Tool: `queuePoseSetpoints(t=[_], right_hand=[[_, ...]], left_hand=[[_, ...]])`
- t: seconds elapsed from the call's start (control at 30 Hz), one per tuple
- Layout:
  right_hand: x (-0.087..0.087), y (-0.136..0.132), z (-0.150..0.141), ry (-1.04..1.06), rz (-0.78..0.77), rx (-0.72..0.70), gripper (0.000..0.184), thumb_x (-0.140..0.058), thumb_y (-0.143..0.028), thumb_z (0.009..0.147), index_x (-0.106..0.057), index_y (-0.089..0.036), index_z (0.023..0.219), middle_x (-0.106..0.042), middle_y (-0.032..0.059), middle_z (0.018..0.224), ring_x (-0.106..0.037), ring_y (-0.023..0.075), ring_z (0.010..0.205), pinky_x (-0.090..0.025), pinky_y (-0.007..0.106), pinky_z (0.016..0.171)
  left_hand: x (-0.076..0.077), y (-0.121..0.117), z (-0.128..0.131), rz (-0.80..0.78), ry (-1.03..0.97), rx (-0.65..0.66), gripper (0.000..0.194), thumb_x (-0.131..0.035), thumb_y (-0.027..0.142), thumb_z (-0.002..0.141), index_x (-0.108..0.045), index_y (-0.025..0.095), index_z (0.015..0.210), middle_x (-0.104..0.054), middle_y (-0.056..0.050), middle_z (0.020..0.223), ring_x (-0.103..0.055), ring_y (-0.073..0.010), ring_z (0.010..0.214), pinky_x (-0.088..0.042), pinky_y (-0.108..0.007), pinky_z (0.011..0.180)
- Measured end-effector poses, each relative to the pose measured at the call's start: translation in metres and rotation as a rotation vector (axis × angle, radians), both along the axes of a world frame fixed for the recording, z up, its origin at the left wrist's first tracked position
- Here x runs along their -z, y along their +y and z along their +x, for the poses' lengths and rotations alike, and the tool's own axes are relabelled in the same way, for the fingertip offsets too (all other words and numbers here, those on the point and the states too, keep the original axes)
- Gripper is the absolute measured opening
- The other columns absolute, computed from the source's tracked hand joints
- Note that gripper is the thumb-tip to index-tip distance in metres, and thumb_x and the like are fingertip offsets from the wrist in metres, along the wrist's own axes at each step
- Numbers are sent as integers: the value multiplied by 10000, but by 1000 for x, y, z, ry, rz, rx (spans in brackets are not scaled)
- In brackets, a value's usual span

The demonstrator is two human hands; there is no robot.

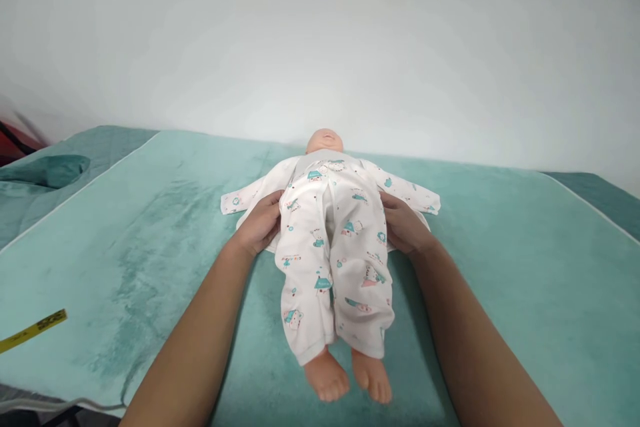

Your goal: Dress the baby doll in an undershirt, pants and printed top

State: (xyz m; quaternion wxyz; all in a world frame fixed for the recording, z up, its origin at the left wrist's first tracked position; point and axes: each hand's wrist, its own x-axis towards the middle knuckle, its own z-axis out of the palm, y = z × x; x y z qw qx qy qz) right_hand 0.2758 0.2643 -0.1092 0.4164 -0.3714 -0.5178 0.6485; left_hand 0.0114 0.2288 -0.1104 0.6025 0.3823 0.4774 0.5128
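Closest to the camera, both forearms come in from the bottom, one on each side of the doll in white printed clothes. It's lying on its back on the soft teal cloth cover, bare feet pointing at the wearer and toes up. Down at the near left there's a pale cable running along the cover's edge, and a yellow strip with dark print that pokes in from the left side of the view, well apart from the doll.

A bit further in are the legs of the white trousers with teal and pink prints, lying side by side and slightly apart, then the hands at hip level. The left hand has its fingers curled in against the trousers' side; the tips are tucked out of sight, so I can't tell how far open it is or whether it has a proper grip. Same deal with the right hand on the opposite side.

Beyond them, the matching white long-sleeved top has its sleeves spread out flat to both sides, and parts of its hem show around the wrists. The cover stretches wide past both sleeves, with thin white seams further out. The doll's head is at the far edge, just by the white wall, which closes off that side. There's a red thing in the far left corner, partly cut off.
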Motion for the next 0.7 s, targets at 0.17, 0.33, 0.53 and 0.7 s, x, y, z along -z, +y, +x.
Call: queuePoseSetpoints(t=[0.17, 0.33, 0.53, 0.7], right_hand=[[2, -3, -7, 11, -3, 113, 270, -803, -347, 613, -620, -191, 737, -629, -5, 739, -568, 150, 676, -469, 292, 642], [2, -6, -21, 17, 90, 233, 270, -761, -320, 595, -539, -197, 687, -553, -32, 645, -496, 127, 610, -410, 257, 561], [1, -6, -29, -86, 169, 324, 193, -682, -311, 653, -519, -225, 712, -565, -8, 685, -520, 165, 699, -458, 298, 637], [-8, -5, -31, -205, 235, 385, 172, -650, -305, 647, -536, -232, 752, -612, 25, 780, -545, 217, 835, -469, 350, 735]], left_hand=[[-5, -3, 9, 43, 13, -31, 408, -736, 319, 666, -678, 156, 1036, -733, -67, 942, -671, -235, 875, -536, -370, 799], [-9, -8, 18, 53, 72, -107, 402, -734, 330, 656, -659, 149, 1007, -718, -69, 957, -657, -236, 859, -532, -356, 756], [-10, -10, 22, 128, 187, -187, 290, -650, 315, 723, -615, 170, 971, -680, -63, 1054, -623, -224, 976, -511, -327, 830], [-11, -9, 24, 141, 233, -194, 316, -622, 295, 725, -615, 169, 1015, -674, -61, 1131, -593, -233, 1093, -495, -328, 904]])
